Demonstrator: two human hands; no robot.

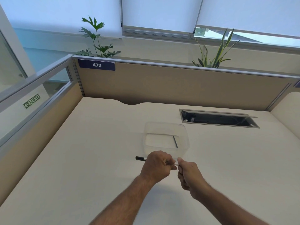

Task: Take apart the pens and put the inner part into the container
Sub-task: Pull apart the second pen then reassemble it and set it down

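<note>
Above the cream desk (97, 143), we grip a slim white pen with a black cap (140, 158), left hand (156, 166) wrapping its barrel, right hand (188, 173) pinching its end; one dark inner part (175, 142) already lies in the clear plastic container (165, 127).

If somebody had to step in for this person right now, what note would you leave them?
Left hand: grips the white pen with a black cap around its barrel, cap end sticking out to the left.
Right hand: pinches the pen's other end, as if to pull or twist it apart.
Clear plastic container: on the beige desk just beyond the hands, lid off.
Done: one thin dark inner rod already lies inside the container, near its right side.
Left: this pen looks not yet separated; open it and drop its inner part in. No other pens are in view.
</note>
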